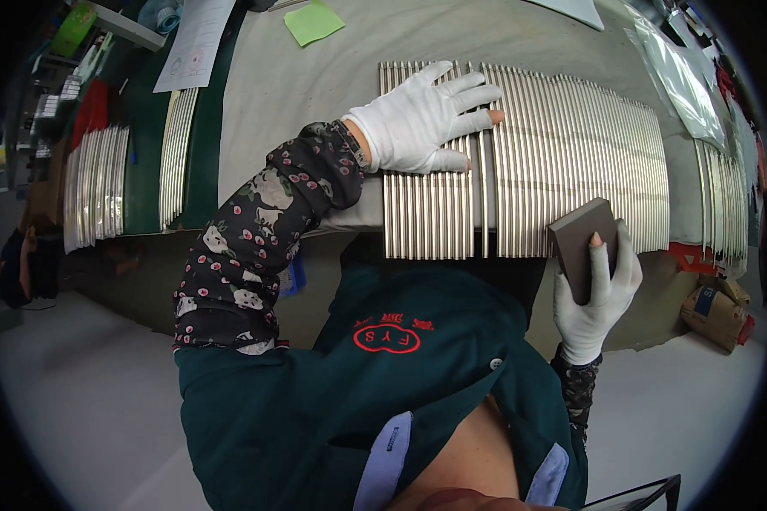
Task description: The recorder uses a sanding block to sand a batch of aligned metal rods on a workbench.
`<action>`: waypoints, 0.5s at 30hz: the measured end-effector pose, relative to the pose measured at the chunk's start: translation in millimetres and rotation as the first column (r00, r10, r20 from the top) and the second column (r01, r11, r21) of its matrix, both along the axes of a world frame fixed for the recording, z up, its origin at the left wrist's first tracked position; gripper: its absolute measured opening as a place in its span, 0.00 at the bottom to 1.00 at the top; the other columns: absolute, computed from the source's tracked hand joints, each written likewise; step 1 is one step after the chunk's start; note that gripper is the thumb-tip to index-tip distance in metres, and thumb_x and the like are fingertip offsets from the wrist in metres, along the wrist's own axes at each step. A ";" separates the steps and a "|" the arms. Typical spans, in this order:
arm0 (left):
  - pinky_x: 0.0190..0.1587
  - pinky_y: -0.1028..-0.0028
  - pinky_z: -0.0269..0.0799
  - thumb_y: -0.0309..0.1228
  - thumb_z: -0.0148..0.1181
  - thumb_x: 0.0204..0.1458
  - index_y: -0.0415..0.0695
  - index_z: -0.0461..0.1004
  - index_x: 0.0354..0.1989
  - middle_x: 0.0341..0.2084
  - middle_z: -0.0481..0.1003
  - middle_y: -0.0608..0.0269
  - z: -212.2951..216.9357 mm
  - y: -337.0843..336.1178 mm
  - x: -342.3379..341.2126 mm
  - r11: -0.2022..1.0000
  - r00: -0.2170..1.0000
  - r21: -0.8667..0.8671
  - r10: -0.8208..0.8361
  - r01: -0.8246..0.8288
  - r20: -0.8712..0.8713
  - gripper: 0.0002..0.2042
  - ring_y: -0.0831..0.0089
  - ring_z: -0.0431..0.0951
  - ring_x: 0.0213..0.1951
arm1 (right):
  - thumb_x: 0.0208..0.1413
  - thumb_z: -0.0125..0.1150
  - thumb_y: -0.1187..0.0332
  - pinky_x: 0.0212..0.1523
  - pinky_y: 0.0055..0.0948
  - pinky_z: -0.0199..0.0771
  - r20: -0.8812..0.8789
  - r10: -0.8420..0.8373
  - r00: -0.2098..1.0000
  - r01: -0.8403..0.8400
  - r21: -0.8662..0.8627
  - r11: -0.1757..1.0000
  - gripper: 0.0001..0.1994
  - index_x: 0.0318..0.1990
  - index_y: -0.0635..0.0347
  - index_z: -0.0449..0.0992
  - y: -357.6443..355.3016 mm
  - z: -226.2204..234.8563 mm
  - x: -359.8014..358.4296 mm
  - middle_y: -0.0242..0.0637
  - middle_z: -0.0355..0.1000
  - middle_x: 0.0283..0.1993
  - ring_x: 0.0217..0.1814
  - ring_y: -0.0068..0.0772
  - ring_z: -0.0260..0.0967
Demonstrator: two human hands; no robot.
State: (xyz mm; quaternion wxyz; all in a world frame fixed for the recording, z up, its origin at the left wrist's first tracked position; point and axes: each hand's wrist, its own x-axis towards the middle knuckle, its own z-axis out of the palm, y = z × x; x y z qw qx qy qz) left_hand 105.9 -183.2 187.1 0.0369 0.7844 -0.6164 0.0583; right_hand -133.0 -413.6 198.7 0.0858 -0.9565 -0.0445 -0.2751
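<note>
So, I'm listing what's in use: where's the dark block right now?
In the head view, the dark block is right of centre, held in the gloved right hand, at the near ends of the metal rods.

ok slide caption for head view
Gloved left hand lies across a row of silvery rods while the right hand grips a dark block.

White-gloved hands, two: left hand [424,119], one; right hand [601,298], one. Grey-brown block [578,251], one. Slender metal rods [571,145], main row: several dozen, too closely set for an exact count. Left-side rod groups [175,157], two; right-side rod group [724,204], one; rods in each uncountable. Green paper note [314,23], far side, one. Printed sheet [194,43], far left, one. Floral sleeves [239,247], two. Red embroidered emblem [388,339], near, one. Eyeglasses [674,494], near right, one pair, partly visible.
</note>
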 end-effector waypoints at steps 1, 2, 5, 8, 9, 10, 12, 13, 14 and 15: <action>0.66 0.50 0.47 0.54 0.51 0.52 0.43 0.59 0.64 0.65 0.55 0.51 0.3 0.1 0.1 1.000 1.000 0.000 0.000 0.000 0.000 0.35 0.55 0.54 0.67 | 0.37 0.66 0.68 0.54 0.45 0.62 0.000 0.000 1.000 0.000 0.000 1.000 0.39 0.64 0.46 0.61 -0.1 0.1 -0.2 0.56 0.57 0.64 0.55 0.53 0.60; 0.66 0.50 0.47 0.54 0.52 0.52 0.43 0.59 0.64 0.65 0.55 0.51 0.6 0.4 0.2 1.000 1.000 0.011 0.002 -0.002 -0.003 0.35 0.55 0.54 0.67 | 0.37 0.66 0.68 0.55 0.45 0.62 -0.001 -0.004 1.000 0.004 -0.001 1.000 0.40 0.64 0.46 0.61 -0.2 -0.2 -0.6 0.57 0.57 0.64 0.55 0.53 0.60; 0.66 0.50 0.47 0.54 0.51 0.52 0.44 0.59 0.64 0.66 0.54 0.51 1.0 4.9 0.9 1.000 1.000 0.021 0.001 -0.001 -0.010 0.35 0.55 0.54 0.67 | 0.36 0.66 0.68 0.55 0.45 0.62 -0.007 -0.012 1.000 0.012 -0.006 1.000 0.40 0.64 0.46 0.61 0.9 -0.4 -1.5 0.57 0.57 0.64 0.55 0.53 0.59; 0.67 0.49 0.46 0.55 0.49 0.53 0.44 0.59 0.64 0.66 0.54 0.51 0.5 8.7 1.7 1.000 1.000 0.022 -0.005 0.004 0.002 0.35 0.55 0.53 0.67 | 0.36 0.66 0.69 0.55 0.45 0.62 -0.013 -0.020 1.000 0.020 -0.004 1.000 0.40 0.64 0.46 0.61 1.2 0.7 -3.1 0.57 0.57 0.64 0.55 0.53 0.59; 0.67 0.49 0.46 0.56 0.48 0.53 0.44 0.59 0.64 0.66 0.54 0.51 -0.6 10.3 2.1 1.000 1.000 0.023 -0.005 0.004 0.017 0.35 0.55 0.53 0.67 | 0.36 0.66 0.69 0.55 0.46 0.62 -0.012 -0.023 1.000 0.023 0.000 1.000 0.39 0.63 0.46 0.62 1.2 0.1 -3.0 0.57 0.57 0.64 0.55 0.53 0.59; 0.67 0.49 0.46 0.56 0.48 0.53 0.44 0.59 0.64 0.66 0.54 0.51 -1.8 12.5 2.3 1.000 1.000 0.025 -0.003 0.003 0.018 0.35 0.55 0.53 0.67 | 0.36 0.66 0.69 0.55 0.46 0.62 -0.012 -0.022 1.000 0.022 0.002 1.000 0.39 0.63 0.46 0.62 1.1 -0.9 -2.7 0.57 0.57 0.64 0.55 0.53 0.59; 0.67 0.49 0.46 0.57 0.45 0.55 0.44 0.59 0.64 0.66 0.54 0.51 -3.2 16.4 3.0 1.000 0.999 0.008 -0.007 0.006 0.032 0.35 0.54 0.53 0.67 | 0.36 0.66 0.69 0.55 0.46 0.62 -0.010 -0.012 1.000 0.013 0.009 1.000 0.39 0.63 0.46 0.62 0.7 -1.8 -2.6 0.57 0.57 0.64 0.55 0.53 0.59; 0.67 0.49 0.46 0.57 0.45 0.55 0.44 0.59 0.64 0.66 0.54 0.51 -2.4 17.2 3.3 1.000 0.999 0.007 -0.009 0.009 0.032 0.35 0.54 0.53 0.67 | 0.36 0.66 0.69 0.55 0.46 0.62 -0.010 -0.015 1.000 0.015 0.008 1.000 0.39 0.63 0.46 0.62 0.6 -1.4 -2.3 0.57 0.57 0.64 0.55 0.53 0.59; 0.67 0.48 0.46 0.58 0.44 0.55 0.44 0.60 0.63 0.66 0.54 0.50 -1.3 17.5 3.1 1.000 1.000 0.012 -0.006 0.006 0.022 0.35 0.53 0.53 0.67 | 0.36 0.66 0.69 0.55 0.46 0.62 -0.010 -0.007 1.000 0.007 0.012 1.000 0.39 0.63 0.46 0.62 0.6 -0.9 -1.6 0.57 0.57 0.63 0.55 0.53 0.60; 0.67 0.48 0.46 0.59 0.44 0.55 0.43 0.61 0.61 0.66 0.54 0.50 -0.5 17.9 2.8 1.000 1.000 0.017 -0.003 0.002 0.012 0.34 0.52 0.53 0.67 | 0.36 0.66 0.69 0.54 0.46 0.62 -0.009 0.002 1.000 -0.002 0.017 1.000 0.39 0.63 0.46 0.62 0.5 -0.8 -0.9 0.57 0.57 0.63 0.55 0.53 0.60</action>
